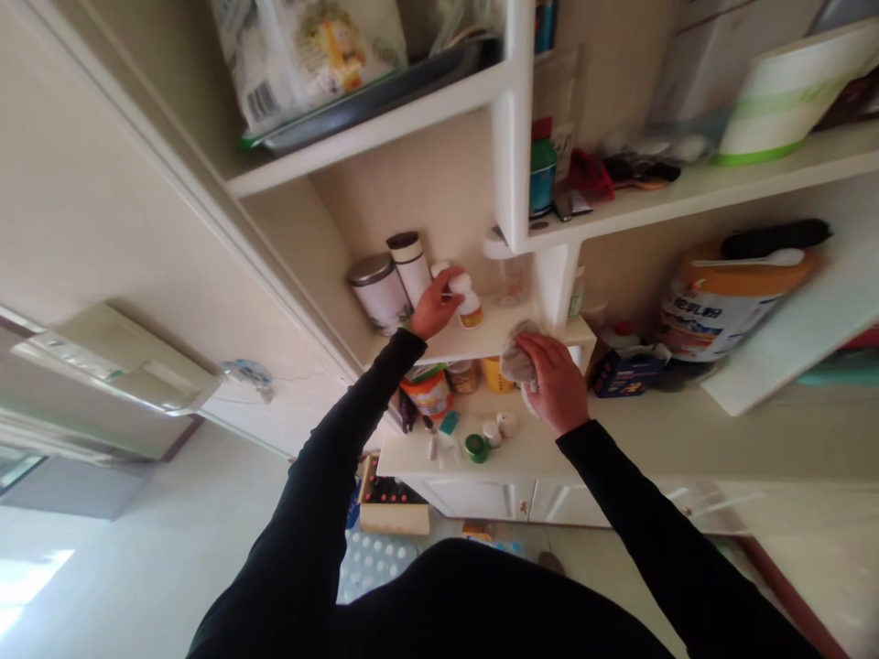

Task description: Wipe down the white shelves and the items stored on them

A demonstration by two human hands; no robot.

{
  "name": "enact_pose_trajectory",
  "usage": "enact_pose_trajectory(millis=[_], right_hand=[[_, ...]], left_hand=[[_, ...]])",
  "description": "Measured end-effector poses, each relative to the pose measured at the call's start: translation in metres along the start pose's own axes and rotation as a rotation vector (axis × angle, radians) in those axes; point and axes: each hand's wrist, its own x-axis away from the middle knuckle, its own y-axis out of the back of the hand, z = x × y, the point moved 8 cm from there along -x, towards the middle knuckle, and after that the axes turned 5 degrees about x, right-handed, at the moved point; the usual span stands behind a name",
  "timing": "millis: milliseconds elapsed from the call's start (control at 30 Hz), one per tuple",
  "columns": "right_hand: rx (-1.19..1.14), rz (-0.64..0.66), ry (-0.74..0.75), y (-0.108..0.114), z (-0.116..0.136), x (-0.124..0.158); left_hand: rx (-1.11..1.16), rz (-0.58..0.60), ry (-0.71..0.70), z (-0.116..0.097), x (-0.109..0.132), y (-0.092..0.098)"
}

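My left hand (434, 305) is closed around a small white bottle with an orange-yellow base (468, 302) that stands on a white cupboard shelf (481, 346). My right hand (553, 380) grips a crumpled grey cloth (516, 359) pressed against the shelf's front edge. Just left of the bottle stand a silver-lidded white canister (376, 293) and a taller white jar with a dark lid (410, 264). Both arms wear black sleeves.
On the counter below lie an orange tub (427, 392), a yellow cup (493, 373), a green lid (475, 447) and small white bottles. A large orange-topped milk powder tin (721, 302) stands at right. Upper shelves hold a tray with bags (357, 91), bottles and a green-striped white bowl (783, 91).
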Motion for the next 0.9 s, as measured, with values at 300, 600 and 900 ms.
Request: enact_pose_trajectory(millis=[300, 600, 900], right_hand=[[-0.017, -0.038, 0.02, 0.002, 0.004, -0.002], [-0.014, -0.004, 0.002, -0.001, 0.002, 0.0], [-0.024, -0.024, 0.01, -0.001, 0.004, 0.0]], left_hand=[[-0.385, -0.04, -0.181, -0.02, -0.004, -0.003], [-0.4, -0.021, -0.126, -0.017, -0.001, 0.003], [-0.593, 0.004, -0.121, -0.035, -0.03, -0.008]])
